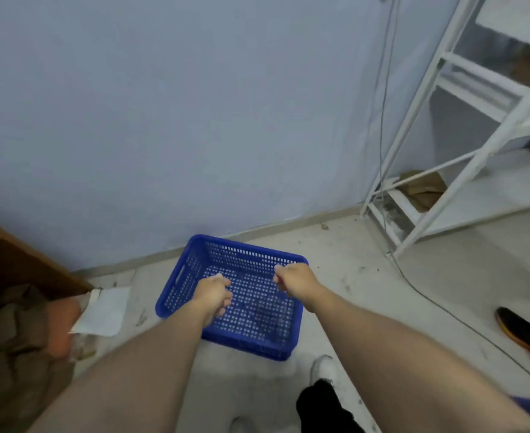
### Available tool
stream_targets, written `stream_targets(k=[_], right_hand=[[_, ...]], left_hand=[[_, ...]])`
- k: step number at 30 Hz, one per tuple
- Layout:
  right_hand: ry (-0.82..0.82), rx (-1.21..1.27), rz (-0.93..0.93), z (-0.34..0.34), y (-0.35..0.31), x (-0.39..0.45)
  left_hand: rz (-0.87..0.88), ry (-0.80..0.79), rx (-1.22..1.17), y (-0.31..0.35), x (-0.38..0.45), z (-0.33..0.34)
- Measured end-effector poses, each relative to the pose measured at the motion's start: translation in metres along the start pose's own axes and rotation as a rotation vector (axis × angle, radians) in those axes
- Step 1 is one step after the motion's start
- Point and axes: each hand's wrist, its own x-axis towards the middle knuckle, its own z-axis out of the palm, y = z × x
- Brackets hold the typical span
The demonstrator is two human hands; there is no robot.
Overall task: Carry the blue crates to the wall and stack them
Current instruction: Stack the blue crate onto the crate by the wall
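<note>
We see one perforated blue crate [191,270], empty, on the floor [351,276] by the far wall [195,120]. Our left hand [213,296] and right hand [291,279] hover above it, loosely curled, grasping nothing.

Pale blue wall [170,120], dusty floor [366,292], white metal shelving [463,170] right

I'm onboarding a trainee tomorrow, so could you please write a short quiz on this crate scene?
1. True or false: the blue crate sits on the floor near the wall.
2. What stands right of the crate? A) white shelving B) a ladder C) a cart
3. How many crates are visible?

Key: 1 true. 2 A, the white shelving. 3 One; the left hand and right hand hover over it, and whether they touch it cannot be told.
</note>
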Motion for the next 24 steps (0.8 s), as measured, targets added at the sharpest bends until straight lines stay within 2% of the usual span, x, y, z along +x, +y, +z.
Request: stream_targets(k=[3,5,8,14,20,24], right_hand=[[-0.03,0.08,0.115,0.007,0.029,0.027],[-0.031,0.122,0.185,0.007,0.043,0.042],[-0.048,0.205,0.271,0.004,0.059,0.071],[-0.138,0.196,0.37,0.008,0.095,0.133],[-0.174,0.284,0.429,0.015,0.116,0.157],[-0.093,0.37,0.521,0.034,0.15,0.179]], left_hand=[[-0.183,-0.05,-0.051,-0.014,0.012,0.008],[-0.26,0.035,-0.108,-0.021,0.021,0.01],[-0.312,0.122,-0.177,-0.033,0.037,0.011],[-0.402,0.242,-0.277,-0.042,0.063,0.016],[-0.449,0.214,-0.298,-0.041,0.127,0.022],[-0.505,0.148,-0.274,-0.063,0.189,0.021]])
